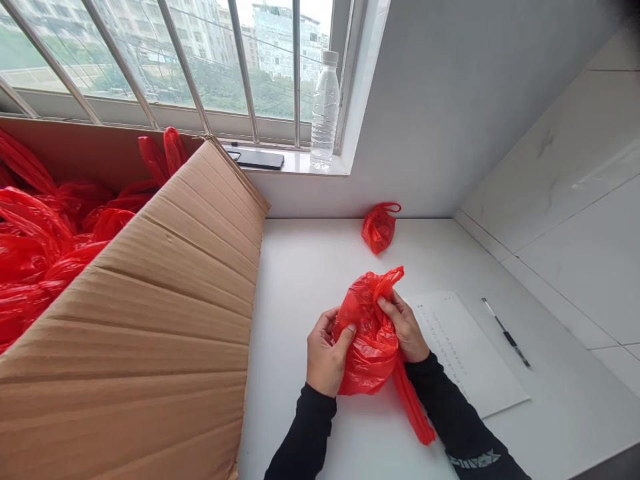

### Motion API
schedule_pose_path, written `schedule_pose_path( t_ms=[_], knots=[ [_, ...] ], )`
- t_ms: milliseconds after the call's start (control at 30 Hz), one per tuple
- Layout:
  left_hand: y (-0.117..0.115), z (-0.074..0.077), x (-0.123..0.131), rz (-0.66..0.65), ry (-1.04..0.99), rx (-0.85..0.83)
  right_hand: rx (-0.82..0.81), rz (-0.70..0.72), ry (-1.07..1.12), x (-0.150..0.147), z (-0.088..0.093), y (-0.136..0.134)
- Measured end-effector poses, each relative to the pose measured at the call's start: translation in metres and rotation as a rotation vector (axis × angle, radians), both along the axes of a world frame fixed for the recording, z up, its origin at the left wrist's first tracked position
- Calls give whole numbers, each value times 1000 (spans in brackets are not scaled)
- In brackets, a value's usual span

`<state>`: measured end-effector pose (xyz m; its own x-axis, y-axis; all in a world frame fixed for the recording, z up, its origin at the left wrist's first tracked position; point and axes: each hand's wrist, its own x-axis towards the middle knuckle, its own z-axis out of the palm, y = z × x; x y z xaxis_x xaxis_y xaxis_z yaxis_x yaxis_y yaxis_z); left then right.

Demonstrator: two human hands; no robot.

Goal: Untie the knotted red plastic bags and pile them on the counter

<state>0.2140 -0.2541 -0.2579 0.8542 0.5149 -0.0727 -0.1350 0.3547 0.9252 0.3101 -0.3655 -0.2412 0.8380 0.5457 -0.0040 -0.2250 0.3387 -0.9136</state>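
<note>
Plastic bag (pixel 370 350), glossy, wrinkly, bright red

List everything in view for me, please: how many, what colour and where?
table: 1, white, below the window
window: 1, silver bars, upper left; buildings and greenery outside
sill: 1, white, under the window
bottle: 1, clear, white cap, on the sill
phone: 1, dark, on the sill
box: 1, brown, left
bags in the box: several, red, uncountable
small bag: 1, red, far side of the table
held bag: 1, red, centre
paper: 1, white, right
pen: 1, black and clear, beside the paper
sleeves: 2, black, lower edge
left hand: 1, bare, gripping the held bag
right hand: 1, bare, gripping the held bag
</note>
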Motion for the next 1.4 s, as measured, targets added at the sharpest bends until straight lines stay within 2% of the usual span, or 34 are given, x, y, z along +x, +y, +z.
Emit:
schedule_pose_path(
  t_ms=[133, 267, 500, 633, 900, 1100, 1167, 1267, 1400],
  knots=[
    [0, 0, 0, 19, 5, -41, 14, 36, 34, -2, 1, 2],
    [2, -2, -2, 22, 22, 2, 10, 41, 45, 1, -2, 1],
    [0, 9, -4, -22, -17, 21, -6, 147, -18, 1, -1, -3],
    [-2, 8, -3, -28, -37, -45, -51, 192, -44, -2, 1, -3],
    [-1, 4, -2, 6, -44, -133, -88, 135, -40, -2, 0, -1],
    [1, 9, -3, -94, -18, 1, -52, -22, -16, 3, -1, -2],
    [0, 9, -4, -102, -13, 45, -51, -32, -7, 3, 0, -1],
    [0, 7, -3, -40, -24, 15, -64, 12, 2, 0, 3, 1],
    [2, 2, -1, 104, -54, -164, -94, 93, -37, -4, 9, 3]
  ],
)
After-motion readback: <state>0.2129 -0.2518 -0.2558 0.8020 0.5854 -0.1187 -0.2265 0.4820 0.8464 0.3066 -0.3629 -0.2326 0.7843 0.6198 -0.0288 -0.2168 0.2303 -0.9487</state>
